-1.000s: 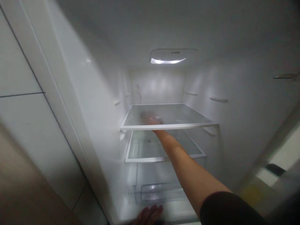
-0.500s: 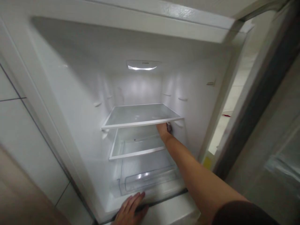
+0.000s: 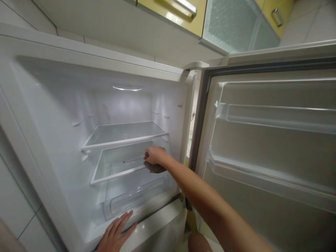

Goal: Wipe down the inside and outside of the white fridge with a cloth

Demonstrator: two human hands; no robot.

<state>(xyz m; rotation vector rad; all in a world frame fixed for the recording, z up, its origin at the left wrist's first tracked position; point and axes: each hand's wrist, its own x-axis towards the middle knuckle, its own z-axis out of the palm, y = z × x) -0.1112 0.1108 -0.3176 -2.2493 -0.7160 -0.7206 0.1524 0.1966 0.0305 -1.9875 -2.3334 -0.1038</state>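
Note:
An open white fridge (image 3: 47, 115) stands in front of me, with nothing on its shelves. My right hand (image 3: 154, 156) reaches in over the lower glass shelf (image 3: 115, 164), its fingers closed on a dark cloth (image 3: 155, 168) at the shelf's right front corner. The upper glass shelf (image 3: 123, 133) sits just above that hand. My left hand (image 3: 115, 235) lies flat with spread fingers on the fridge's bottom front ledge, in front of the clear crisper drawer (image 3: 133, 196).
The fridge door (image 3: 270, 154) stands open at the right, its clear door racks bare. Yellow cabinets with metal handles (image 3: 181, 7) and a frosted glass panel (image 3: 231, 24) hang above. White wall tiles run down the left side.
My right hand has come out from under the upper shelf and down to the lower shelf's front right corner. The view has pulled back, bringing the door and cabinets into sight.

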